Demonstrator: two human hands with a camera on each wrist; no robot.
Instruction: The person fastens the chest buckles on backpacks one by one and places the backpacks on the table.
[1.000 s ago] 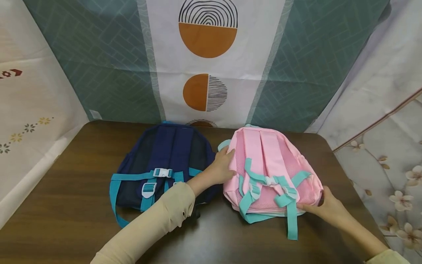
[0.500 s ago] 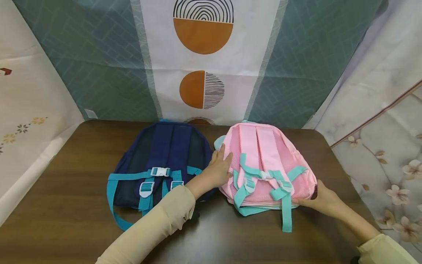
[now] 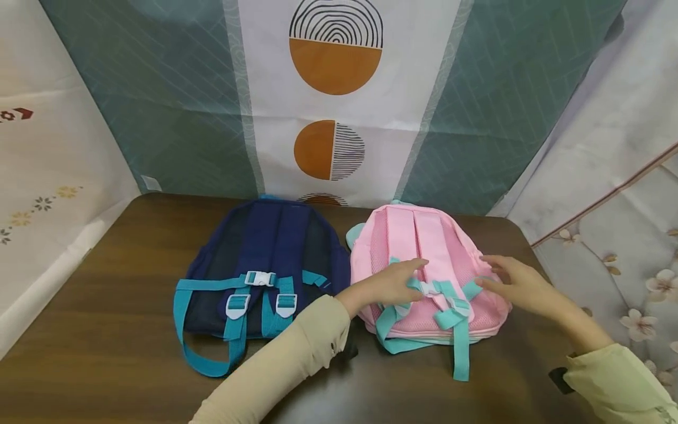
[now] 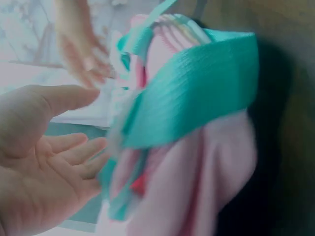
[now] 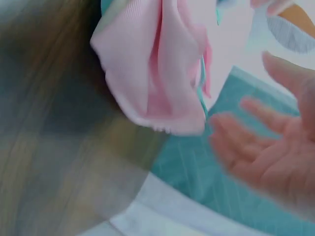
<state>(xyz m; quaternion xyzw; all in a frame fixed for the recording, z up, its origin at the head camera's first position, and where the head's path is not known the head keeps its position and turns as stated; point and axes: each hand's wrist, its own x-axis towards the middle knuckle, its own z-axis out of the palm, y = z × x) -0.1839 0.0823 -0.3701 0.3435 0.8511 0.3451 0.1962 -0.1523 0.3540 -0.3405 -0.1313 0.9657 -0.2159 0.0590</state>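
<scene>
A pink backpack (image 3: 429,235) with teal straps lies on the table, its shoulder straps facing up. My left hand (image 3: 389,284) hovers over its lower left part near the white buckle (image 3: 429,288), fingers extended. Over the lower right side is my right hand (image 3: 516,285), fingers loosely spread and holding nothing. In the left wrist view my left hand (image 4: 54,152) has its thumb apart from the fingers, beside the wide teal strap (image 4: 192,88). The right wrist view shows my right hand (image 5: 275,142) blurred, next to the bag's pink side pocket (image 5: 152,64).
A navy backpack (image 3: 272,241) with blue straps lies to the left of the pink one, its strap loop (image 3: 203,366) hanging toward the front. Both rest on a dark wooden table (image 3: 106,306). Patterned cloth (image 3: 180,118) stands behind the table, with more cloth at both sides.
Both hands have come off the pink backpack's sides. The left hand has moved right over the straps, and the right hand has moved up from the lower right corner.
</scene>
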